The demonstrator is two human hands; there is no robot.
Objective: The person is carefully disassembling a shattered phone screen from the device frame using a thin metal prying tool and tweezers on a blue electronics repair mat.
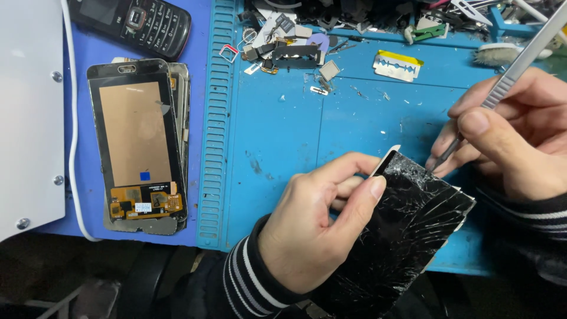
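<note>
My left hand [319, 218] grips a shattered black phone screen [407, 230] by its left edge, thumb on the cracked glass, holding it tilted above the blue work mat [283, 147]. My right hand [508, 136] pinches metal tweezers [520, 65] like a pen. Their tip touches the upper right edge of the broken screen.
A display panel with a copper-coloured back and orange flex cable [137, 142] lies on a stack of screens at left. A black keypad phone [139, 20] sits above it. A razor blade [397, 65], a brush [496, 54] and several small parts [283, 47] litter the far mat. A white device [29, 112] stands at far left.
</note>
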